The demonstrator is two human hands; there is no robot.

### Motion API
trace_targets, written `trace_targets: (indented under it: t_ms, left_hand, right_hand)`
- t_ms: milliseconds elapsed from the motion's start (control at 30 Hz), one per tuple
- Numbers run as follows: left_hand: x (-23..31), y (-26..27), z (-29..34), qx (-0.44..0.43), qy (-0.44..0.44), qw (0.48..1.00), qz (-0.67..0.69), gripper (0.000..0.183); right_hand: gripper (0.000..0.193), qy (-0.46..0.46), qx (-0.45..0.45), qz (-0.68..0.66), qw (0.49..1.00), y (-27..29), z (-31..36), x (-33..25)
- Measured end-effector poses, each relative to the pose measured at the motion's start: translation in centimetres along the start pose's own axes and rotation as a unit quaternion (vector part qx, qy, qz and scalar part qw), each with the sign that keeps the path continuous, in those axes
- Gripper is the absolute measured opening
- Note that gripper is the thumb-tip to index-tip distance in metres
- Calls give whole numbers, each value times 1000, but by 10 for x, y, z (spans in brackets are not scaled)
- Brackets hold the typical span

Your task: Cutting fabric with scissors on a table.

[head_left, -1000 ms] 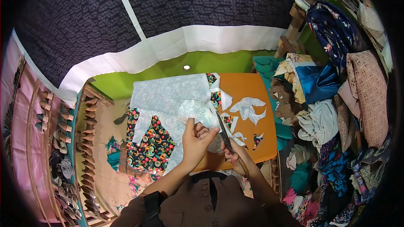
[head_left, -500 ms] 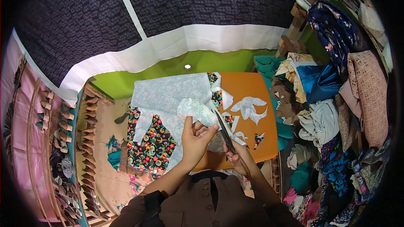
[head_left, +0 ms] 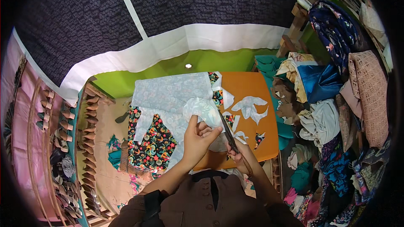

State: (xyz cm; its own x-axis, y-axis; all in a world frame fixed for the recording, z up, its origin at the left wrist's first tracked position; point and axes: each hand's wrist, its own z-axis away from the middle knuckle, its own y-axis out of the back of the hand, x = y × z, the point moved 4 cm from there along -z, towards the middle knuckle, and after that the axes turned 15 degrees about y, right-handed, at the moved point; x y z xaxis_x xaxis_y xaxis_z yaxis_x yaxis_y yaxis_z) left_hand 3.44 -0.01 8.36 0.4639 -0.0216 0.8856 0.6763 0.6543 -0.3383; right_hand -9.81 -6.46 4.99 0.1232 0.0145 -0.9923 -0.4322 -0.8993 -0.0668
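My left hand (head_left: 199,135) pinches a rounded piece of pale fabric (head_left: 201,109) between thumb and fingers, pale side up, above the table. In my right hand (head_left: 240,156) is a pair of dark scissors (head_left: 229,133), the fingers wrapped round its handles. The blades run along the right edge of the held piece; whether they are parted is hard to see. Beneath lies a larger floral fabric (head_left: 155,136), black with bright flowers, its pale back (head_left: 168,92) folded up. Cut scraps (head_left: 250,107) lie to the right of the scissors.
The orange table (head_left: 248,85) ends close to my body. Heaped cloth (head_left: 320,122) rises on the right. Rows of brown shoe-shaped forms (head_left: 89,143) stand on a rack at left. A dark curtain (head_left: 219,4) with a white hem hangs beyond the table.
Both hands have shifted slightly to the right with the pale piece and the scissors. The blades look closer together than before. The large fabric on the table stays put.
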Motion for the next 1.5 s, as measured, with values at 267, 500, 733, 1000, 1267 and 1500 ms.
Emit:
trace_targets:
  t_ms: [267,500,733,1000,1267,1500]
  left_hand:
    - [-4,-3,-3,-16,9,1000,-16,36]
    - [-6,-4,-4,-25,8,999,-46,35]
    - [-2,-5,-3,-53,33,995,-78,35]
    - [-8,0,-7,-67,30,994,-81,38]
    - [-6,-5,-7,-84,35,994,-58,39]
    - [-1,-8,-7,16,-45,999,13,18]
  right_hand:
    - [82,-107,12,-37,994,2,5,6]
    - [77,-2,11,12,1000,1,1,-4]
    - [76,-18,18,25,999,-3,1,-13]
    - [74,30,17,53,998,0,-2,-11]
    - [72,24,23,54,998,2,1,-10]
    - [71,49,15,135,989,0,-1,-14]
